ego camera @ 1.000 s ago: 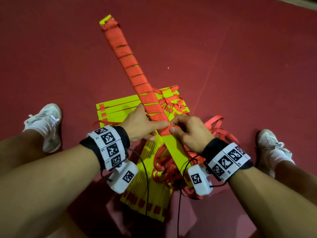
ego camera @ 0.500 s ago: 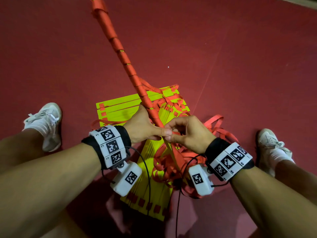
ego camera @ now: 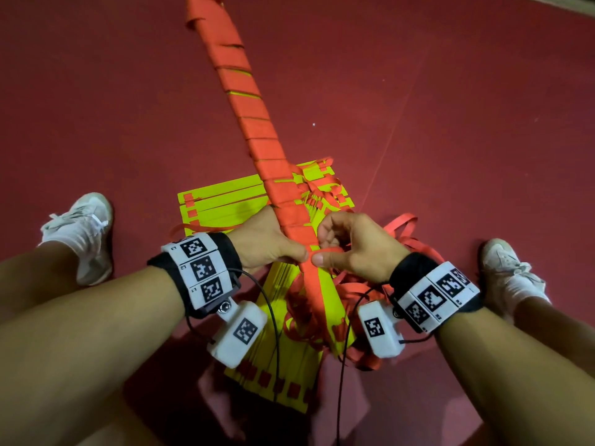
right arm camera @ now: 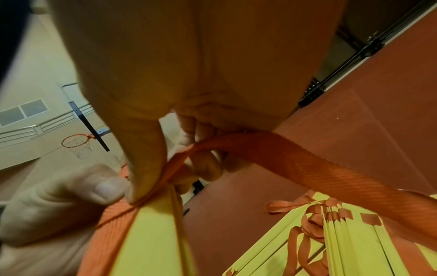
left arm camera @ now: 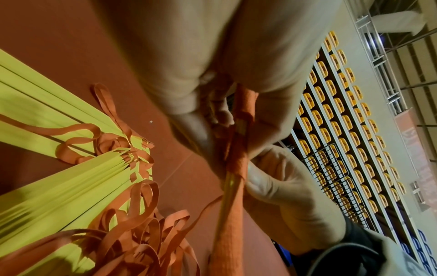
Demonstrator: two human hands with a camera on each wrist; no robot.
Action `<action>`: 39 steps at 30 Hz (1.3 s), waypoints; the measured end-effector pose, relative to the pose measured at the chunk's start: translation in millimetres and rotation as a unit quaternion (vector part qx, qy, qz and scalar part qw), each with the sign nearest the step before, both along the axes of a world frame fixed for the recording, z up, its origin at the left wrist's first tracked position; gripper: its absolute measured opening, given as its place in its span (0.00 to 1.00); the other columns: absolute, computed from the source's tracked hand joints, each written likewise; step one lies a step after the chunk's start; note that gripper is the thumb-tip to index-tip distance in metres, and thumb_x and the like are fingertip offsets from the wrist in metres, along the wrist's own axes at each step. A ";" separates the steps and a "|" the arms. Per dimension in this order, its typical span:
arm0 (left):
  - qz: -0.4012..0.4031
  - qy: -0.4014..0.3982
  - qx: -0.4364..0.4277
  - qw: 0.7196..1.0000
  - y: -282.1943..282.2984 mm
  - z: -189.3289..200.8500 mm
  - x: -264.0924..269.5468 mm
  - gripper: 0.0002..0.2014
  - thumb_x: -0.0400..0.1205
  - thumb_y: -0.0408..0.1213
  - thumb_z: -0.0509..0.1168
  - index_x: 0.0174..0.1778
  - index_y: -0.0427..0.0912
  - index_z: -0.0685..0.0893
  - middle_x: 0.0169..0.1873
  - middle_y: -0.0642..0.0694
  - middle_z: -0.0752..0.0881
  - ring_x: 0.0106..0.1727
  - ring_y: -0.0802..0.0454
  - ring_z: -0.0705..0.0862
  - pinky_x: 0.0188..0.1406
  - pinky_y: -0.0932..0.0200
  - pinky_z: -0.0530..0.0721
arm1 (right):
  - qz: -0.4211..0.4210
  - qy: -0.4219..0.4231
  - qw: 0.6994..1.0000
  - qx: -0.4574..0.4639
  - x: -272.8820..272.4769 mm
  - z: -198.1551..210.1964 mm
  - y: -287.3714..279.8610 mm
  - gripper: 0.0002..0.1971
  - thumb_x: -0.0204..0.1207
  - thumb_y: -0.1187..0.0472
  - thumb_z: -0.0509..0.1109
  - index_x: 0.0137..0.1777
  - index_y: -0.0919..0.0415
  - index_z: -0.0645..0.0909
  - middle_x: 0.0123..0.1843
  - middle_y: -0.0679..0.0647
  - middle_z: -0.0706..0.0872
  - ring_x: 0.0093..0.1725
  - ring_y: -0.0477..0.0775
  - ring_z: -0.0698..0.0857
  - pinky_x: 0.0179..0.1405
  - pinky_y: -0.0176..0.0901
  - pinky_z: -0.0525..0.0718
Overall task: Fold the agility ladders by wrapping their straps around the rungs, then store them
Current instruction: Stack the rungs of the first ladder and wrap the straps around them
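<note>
Red floor (ego camera: 450, 91); both hands grip wrapped rung bundle (ego camera: 244, 101) pointing away, leaning left

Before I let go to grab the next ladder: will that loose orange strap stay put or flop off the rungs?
Probably flop. The orange strap bends limply over the right hand, so it looks soft rather than stiff. Its spare length lies in loose curls on the floor, suggesting light webbing. The last turn likely unwinds once the left hand eases its grip.
</note>
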State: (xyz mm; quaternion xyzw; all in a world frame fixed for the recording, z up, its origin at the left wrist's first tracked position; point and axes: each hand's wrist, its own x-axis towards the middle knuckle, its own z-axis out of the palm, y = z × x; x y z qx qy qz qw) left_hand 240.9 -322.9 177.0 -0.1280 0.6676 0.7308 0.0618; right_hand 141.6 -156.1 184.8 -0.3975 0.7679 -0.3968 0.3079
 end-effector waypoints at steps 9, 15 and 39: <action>0.034 0.018 -0.004 0.999 -7.1 6.4 -1.3 0.20 0.60 0.22 0.73 0.48 0.35 0.83 0.40 0.43 0.87 0.41 0.51 0.87 0.38 0.57 0.89 | 0.014 0.077 0.997 0.013 -1.6 -1.2 -0.3 0.15 0.79 0.54 0.75 0.34 0.52 0.75 0.29 0.44 0.74 0.29 0.43 0.71 0.32 0.43 0.71; 0.062 0.018 -0.017 0.998 -9.6 -0.5 -3.2 0.30 0.68 0.10 0.75 0.63 0.35 0.78 0.50 0.41 0.89 0.43 0.52 0.92 0.43 0.59 0.90 | -0.033 0.097 0.994 -0.022 3.3 -4.5 0.5 0.17 0.77 0.56 0.78 0.30 0.49 0.75 0.24 0.40 0.76 0.25 0.40 0.72 0.28 0.37 0.71; 0.081 -0.044 -0.047 0.995 3.6 3.4 -4.8 0.18 0.79 0.17 0.63 0.48 0.46 0.70 0.42 0.39 0.73 0.41 0.46 0.78 0.30 0.59 0.86 | -0.013 0.134 0.991 -0.001 9.8 -0.9 -3.9 0.09 0.71 0.55 0.82 0.46 0.57 0.88 0.36 0.42 0.86 0.36 0.36 0.84 0.38 0.27 0.78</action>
